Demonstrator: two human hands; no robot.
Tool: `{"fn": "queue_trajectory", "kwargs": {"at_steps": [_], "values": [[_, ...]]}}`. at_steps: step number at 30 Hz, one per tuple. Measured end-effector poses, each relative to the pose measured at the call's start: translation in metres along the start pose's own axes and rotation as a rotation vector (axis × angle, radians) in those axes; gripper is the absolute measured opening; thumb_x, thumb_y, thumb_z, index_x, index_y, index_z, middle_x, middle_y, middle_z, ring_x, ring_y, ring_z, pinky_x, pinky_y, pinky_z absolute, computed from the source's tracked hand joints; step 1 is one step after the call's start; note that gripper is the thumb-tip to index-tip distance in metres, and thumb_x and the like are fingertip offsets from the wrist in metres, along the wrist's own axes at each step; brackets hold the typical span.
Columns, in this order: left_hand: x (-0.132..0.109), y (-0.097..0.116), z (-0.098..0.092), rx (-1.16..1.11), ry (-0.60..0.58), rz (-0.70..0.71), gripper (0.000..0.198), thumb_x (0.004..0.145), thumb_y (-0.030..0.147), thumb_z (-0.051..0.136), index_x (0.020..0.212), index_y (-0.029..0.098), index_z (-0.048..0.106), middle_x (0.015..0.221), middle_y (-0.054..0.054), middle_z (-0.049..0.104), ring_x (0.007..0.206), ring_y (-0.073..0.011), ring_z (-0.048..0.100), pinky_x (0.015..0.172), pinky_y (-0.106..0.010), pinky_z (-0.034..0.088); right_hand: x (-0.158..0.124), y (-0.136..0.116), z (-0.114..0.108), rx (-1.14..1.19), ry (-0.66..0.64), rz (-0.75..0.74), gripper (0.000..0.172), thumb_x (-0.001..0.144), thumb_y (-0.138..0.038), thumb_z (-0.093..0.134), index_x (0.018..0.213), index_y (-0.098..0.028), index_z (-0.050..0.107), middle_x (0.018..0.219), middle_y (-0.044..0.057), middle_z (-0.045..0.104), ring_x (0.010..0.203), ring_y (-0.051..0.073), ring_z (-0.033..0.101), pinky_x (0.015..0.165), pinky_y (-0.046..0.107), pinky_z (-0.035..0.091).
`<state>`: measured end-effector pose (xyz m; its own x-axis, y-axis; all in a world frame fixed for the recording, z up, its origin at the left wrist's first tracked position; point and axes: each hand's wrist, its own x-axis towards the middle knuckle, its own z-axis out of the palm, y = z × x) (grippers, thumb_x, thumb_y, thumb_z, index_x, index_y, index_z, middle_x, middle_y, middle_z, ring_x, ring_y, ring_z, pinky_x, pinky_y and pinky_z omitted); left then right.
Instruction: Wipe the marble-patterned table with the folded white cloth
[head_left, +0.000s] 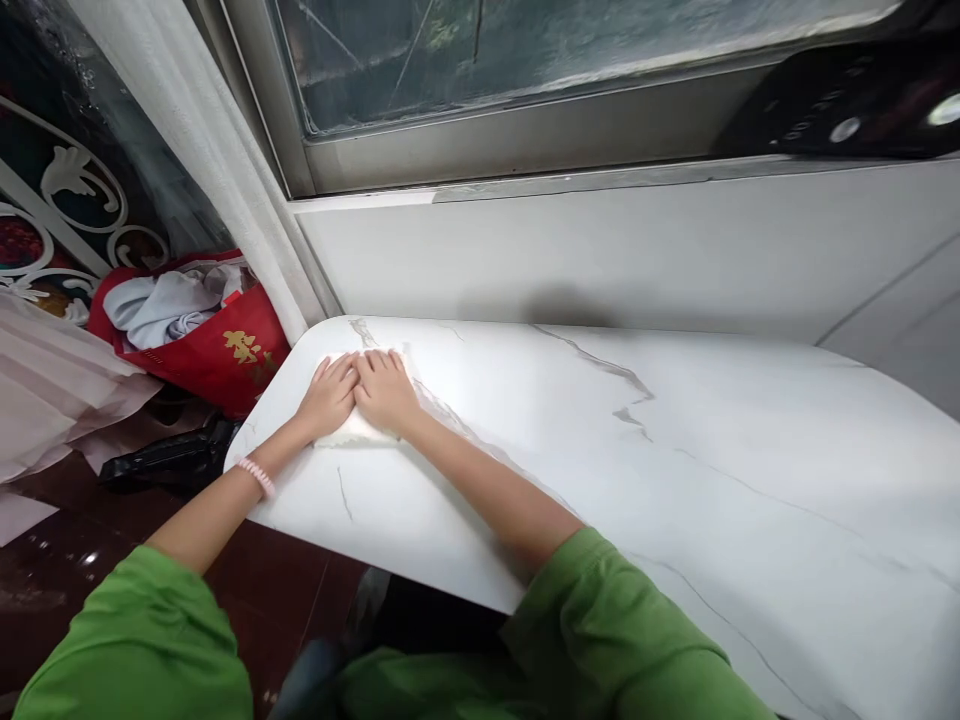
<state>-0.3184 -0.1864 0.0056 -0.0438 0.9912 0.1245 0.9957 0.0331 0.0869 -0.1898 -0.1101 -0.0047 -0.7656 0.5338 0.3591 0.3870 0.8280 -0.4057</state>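
A white cloth, folded into a flat pad, lies on the white marble-patterned table near its left end. My left hand rests palm down on the cloth's left part, with the fingers stretched forward. Beside it, touching at the fingers, my right hand presses flat on the cloth in the same way. Both hands cover much of the cloth. A pink band circles my left wrist.
Behind the table runs a white wall below a metal-framed window. A red bag with pale cloth inside stands past the table's left end, beside a white curtain. A dark blurred object shows at the upper right.
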Motion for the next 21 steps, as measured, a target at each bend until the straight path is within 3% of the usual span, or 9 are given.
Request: {"fn": "queue_trajectory", "kwargs": {"at_steps": [6, 10, 15, 18, 21], "values": [[-0.084, 0.058, 0.003, 0.045, 0.068, 0.108, 0.055, 0.097, 0.024, 0.025, 0.150, 0.022, 0.035, 0.156, -0.011, 0.038, 0.146, -0.0257, 0.032, 0.121, -0.052, 0.019, -0.095, -0.029, -0.025, 0.000, -0.025, -0.081, 0.052, 0.090, -0.026, 0.044, 0.137, -0.004, 0.048, 0.142, 0.024, 0.049, 0.135, 0.033, 0.039, 0.118, 0.055, 0.021], [-0.109, 0.094, 0.008, 0.041, 0.124, 0.153, 0.059, 0.095, 0.024, 0.027, 0.155, 0.026, 0.028, 0.156, -0.010, 0.037, 0.145, -0.0276, 0.033, 0.119, -0.055, 0.024, -0.140, -0.032, -0.043, 0.008, -0.024, -0.098, 0.053, 0.089, -0.027, 0.046, 0.137, -0.003, 0.049, 0.143, 0.025, 0.048, 0.138, 0.034, 0.038, 0.120, 0.055, 0.021], [-0.102, 0.109, 0.014, 0.046, 0.158, 0.179, 0.061, 0.096, 0.025, 0.026, 0.156, 0.027, 0.023, 0.160, -0.009, 0.028, 0.148, -0.0296, 0.025, 0.117, -0.058, 0.027, -0.149, -0.022, -0.053, -0.003, 0.009, -0.087, 0.051, 0.088, -0.024, 0.046, 0.134, -0.004, 0.051, 0.142, 0.024, 0.049, 0.136, 0.033, 0.040, 0.120, 0.052, 0.021], [-0.081, 0.097, 0.019, 0.054, 0.142, 0.158, 0.059, 0.096, 0.026, 0.027, 0.154, 0.029, 0.028, 0.161, -0.009, 0.027, 0.148, -0.0301, 0.024, 0.117, -0.060, 0.025, -0.129, -0.010, -0.050, -0.027, 0.017, -0.079, 0.048, 0.088, -0.025, 0.046, 0.132, -0.006, 0.052, 0.138, 0.022, 0.052, 0.132, 0.032, 0.042, 0.119, 0.053, 0.023], [-0.041, 0.077, 0.023, 0.066, 0.134, 0.109, 0.055, 0.096, 0.026, 0.027, 0.151, 0.028, 0.035, 0.158, -0.012, 0.033, 0.147, -0.0301, 0.029, 0.117, -0.061, 0.023, -0.090, 0.014, -0.045, -0.072, 0.000, -0.096, 0.043, 0.090, -0.025, 0.043, 0.128, -0.010, 0.054, 0.131, 0.018, 0.056, 0.126, 0.030, 0.046, 0.117, 0.052, 0.025]]}}
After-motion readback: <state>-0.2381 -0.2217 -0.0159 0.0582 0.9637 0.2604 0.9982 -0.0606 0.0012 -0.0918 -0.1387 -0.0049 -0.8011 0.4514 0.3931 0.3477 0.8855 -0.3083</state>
